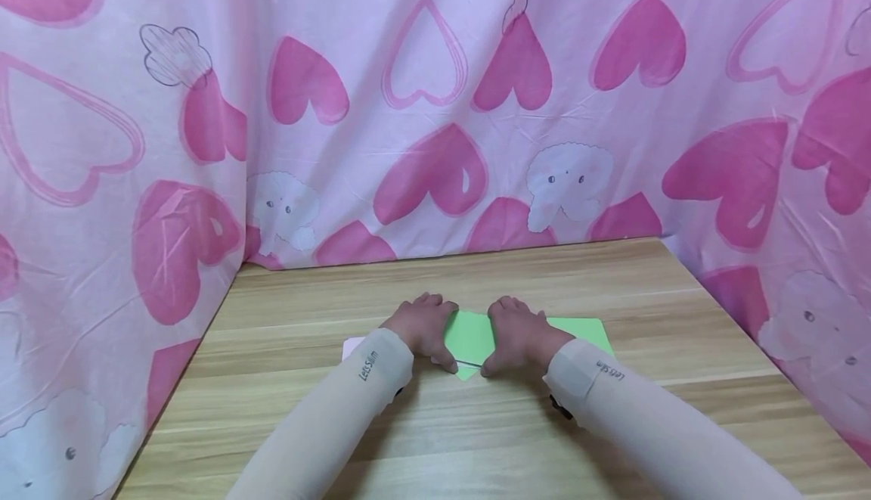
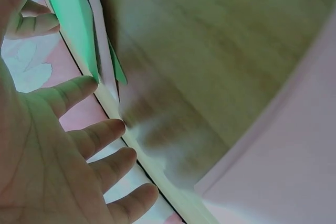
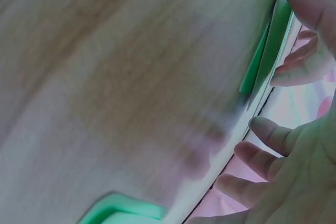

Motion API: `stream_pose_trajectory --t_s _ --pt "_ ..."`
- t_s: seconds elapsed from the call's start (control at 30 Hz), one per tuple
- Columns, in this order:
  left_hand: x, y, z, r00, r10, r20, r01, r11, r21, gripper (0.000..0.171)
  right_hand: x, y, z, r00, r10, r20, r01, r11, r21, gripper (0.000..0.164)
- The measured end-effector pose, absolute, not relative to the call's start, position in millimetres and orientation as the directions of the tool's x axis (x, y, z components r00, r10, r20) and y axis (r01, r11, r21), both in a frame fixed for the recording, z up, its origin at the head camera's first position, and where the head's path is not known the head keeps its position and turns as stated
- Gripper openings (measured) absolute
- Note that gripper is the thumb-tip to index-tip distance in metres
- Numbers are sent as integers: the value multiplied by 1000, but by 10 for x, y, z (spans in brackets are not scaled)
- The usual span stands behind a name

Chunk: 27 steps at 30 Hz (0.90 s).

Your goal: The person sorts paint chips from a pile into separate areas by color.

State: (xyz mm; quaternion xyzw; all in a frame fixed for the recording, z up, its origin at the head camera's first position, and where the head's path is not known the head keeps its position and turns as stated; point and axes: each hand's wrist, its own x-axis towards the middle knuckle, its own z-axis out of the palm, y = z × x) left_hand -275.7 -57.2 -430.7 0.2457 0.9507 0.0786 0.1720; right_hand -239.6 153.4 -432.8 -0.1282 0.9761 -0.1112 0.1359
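Note:
A green paper piece [image 1: 469, 337], apparently folded, lies on the table between the two hands in the head view. A small pointed green part shows at its near edge, below a pale strip. My left hand [image 1: 422, 326] is at its left side and my right hand [image 1: 519, 333] at its right, thumbs near the front edge. In the left wrist view the green paper [image 2: 73, 19] stands slightly raised beside a pale pink layer, near spread fingers. The right wrist view has the right thumb by the green paper's end [image 3: 273, 45], the other fingers extended. The hands partly hide the paper's sides.
A pale pink item [image 1: 351, 346] lies under the left wrist, larger in the left wrist view. Behind the right wrist is another green item [image 1: 585, 330] with rounded corners. Pink heart-patterned cloth [image 1: 429, 175] hangs around the wooden table [image 1: 463, 439].

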Motion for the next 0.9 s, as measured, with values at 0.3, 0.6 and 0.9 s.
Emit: stream_pose_trajectory --t_s 0.3,0.6,0.9 --pt "-2758 -575 -4281 -817 501 -285 441 862 252 105 -2390 1584 -4242 -923 -298 -245 -226 933 -281 97" --pt "-2742 -521 -4239 -824 522 -218 483 850 210 103 -2417 1759 -4195 -921 -311 -234 -231 921 -314 102" --pt "-2667 -337 -4189 -822 552 -141 530 831 169 100 -2404 1988 -4100 -907 -336 -253 -237 906 -352 102"
